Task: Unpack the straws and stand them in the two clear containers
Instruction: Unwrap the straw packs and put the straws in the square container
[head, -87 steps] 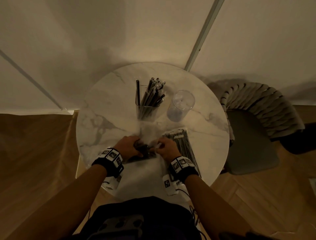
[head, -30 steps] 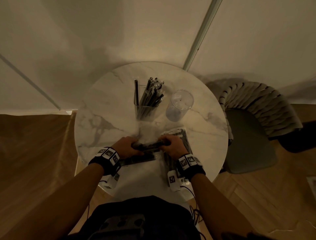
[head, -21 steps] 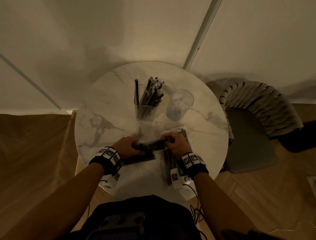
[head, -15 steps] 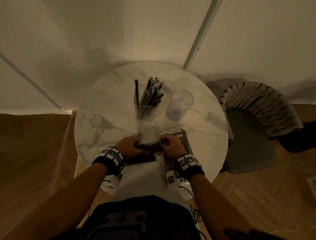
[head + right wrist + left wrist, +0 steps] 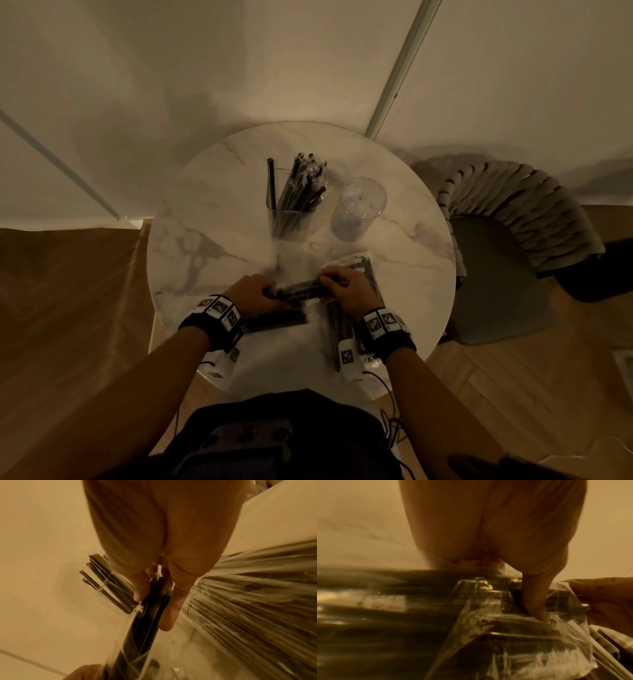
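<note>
- Bundle of black straws [image 5: 297,290] in clear wrap, lying crosswise, gripped at both ends.
- Square clear container [image 5: 289,224], upright, crowded with leaning wrapped straws [image 5: 301,183].
- Round clear container [image 5: 358,212] just beside it, tilted-looking, strawless.
- Further packs [image 5: 342,329] lying flat.

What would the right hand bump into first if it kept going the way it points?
The right hand points toward the person's left, along the straw packet it grips. The first thing in that line looks like the left hand, holding the packet's other end. Depth is hard to judge here.

Black wristbands [image 5: 210,325] w/ white marker tags, bare forearms.
</note>
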